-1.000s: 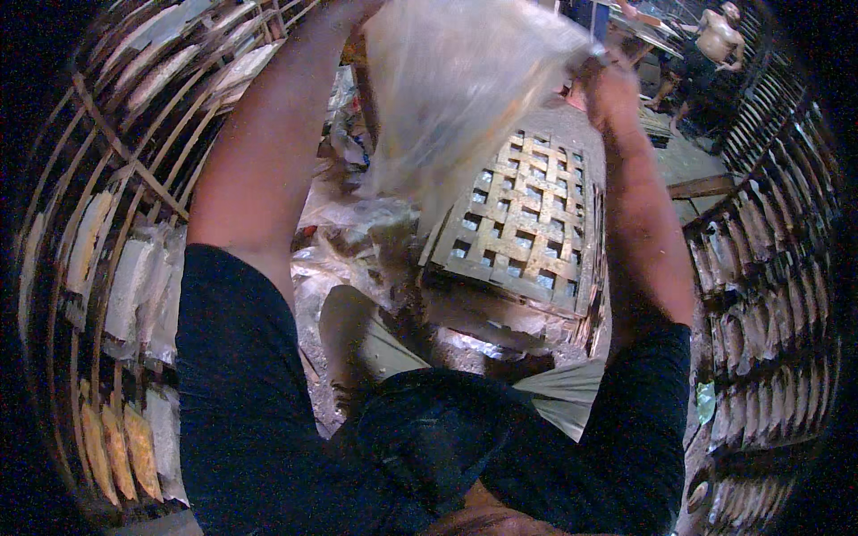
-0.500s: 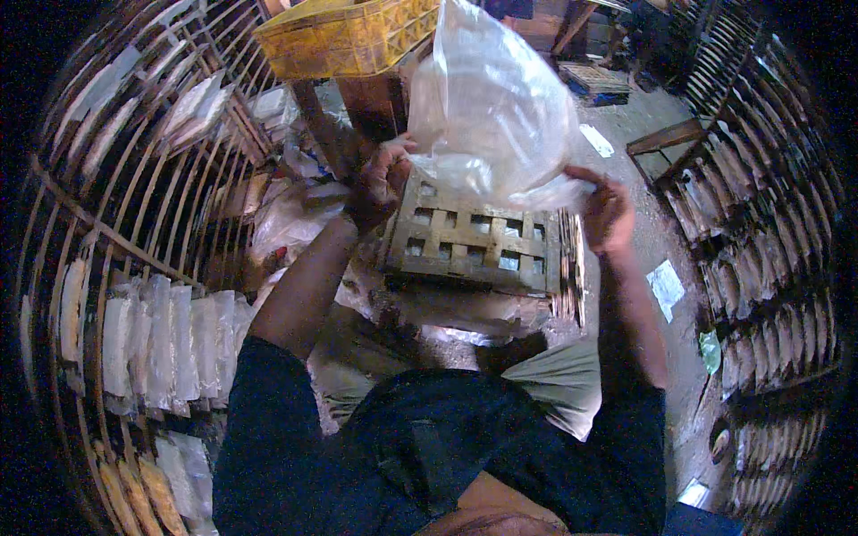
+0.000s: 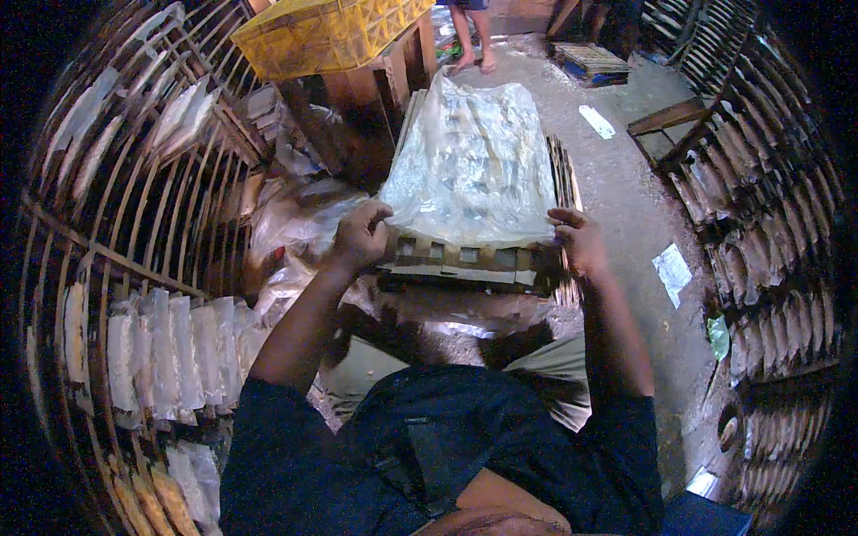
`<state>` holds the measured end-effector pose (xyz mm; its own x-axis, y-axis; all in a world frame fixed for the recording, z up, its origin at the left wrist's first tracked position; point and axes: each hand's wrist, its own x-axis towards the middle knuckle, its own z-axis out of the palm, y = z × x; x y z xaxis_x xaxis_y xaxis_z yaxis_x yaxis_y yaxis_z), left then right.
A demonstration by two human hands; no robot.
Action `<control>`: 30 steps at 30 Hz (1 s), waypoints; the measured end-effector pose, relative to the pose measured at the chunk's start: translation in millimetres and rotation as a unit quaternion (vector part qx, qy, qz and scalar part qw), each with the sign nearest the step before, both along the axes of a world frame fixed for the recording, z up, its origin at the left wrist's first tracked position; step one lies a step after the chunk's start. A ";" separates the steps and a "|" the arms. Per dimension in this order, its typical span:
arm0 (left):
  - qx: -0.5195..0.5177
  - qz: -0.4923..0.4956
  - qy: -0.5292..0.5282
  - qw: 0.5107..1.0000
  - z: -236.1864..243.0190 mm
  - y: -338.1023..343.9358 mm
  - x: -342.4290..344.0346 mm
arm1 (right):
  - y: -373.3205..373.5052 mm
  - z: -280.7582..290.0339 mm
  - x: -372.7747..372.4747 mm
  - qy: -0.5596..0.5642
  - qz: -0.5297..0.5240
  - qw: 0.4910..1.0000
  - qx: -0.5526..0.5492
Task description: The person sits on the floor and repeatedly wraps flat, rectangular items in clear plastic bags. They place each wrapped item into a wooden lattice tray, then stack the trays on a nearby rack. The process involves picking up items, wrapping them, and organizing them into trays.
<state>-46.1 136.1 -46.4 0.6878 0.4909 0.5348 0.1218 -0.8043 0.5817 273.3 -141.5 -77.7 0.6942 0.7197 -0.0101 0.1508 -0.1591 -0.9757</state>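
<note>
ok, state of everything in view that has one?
plastic sheet: spread, wrinkled, near strip of panel bare
lattice panel: flat, mostly covered
left hand: curled at sheet's near-left corner, grip unclear
right hand: at near-right corner, grip unclear
yellow crate: raised on wooden stand
left rack: loaded

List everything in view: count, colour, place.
Plastic sheet: one, clear, over the lattice panel.
Lattice panel: at least one, tan, under the sheet.
Crate: one, yellow, upper left.
Loose plastic: uncounted, whitish, left of the panel.
Racks: at least two, brown, left and right.
Packets: many, pale, in the left rack.
Flat scraps: at least two, white, floor at right.
Green scrap: one, green, far right.
Flat stack: one, brown, upper right.
Other person's legs: two, bare, top centre.
Trouser legs: two, khaki, lower centre.
Sleeves: two, dark, lower picture.
Left hand: one, bare, at sheet's near-left corner.
Right hand: one, bare, near-right corner.
</note>
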 end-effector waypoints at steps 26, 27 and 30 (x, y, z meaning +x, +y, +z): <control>-0.362 0.108 0.151 0.914 19.3 -47.1 -38.0 | -65.5 -25.8 48.4 -0.058 -0.118 0.974 -0.183; -0.395 0.097 0.145 0.902 19.6 -44.5 -36.9 | -64.4 -36.0 52.2 -0.070 -0.106 0.965 -0.230; -0.472 0.085 0.150 0.865 27.2 -44.5 -38.3 | -56.1 -39.8 46.1 -0.061 -0.073 0.973 -0.209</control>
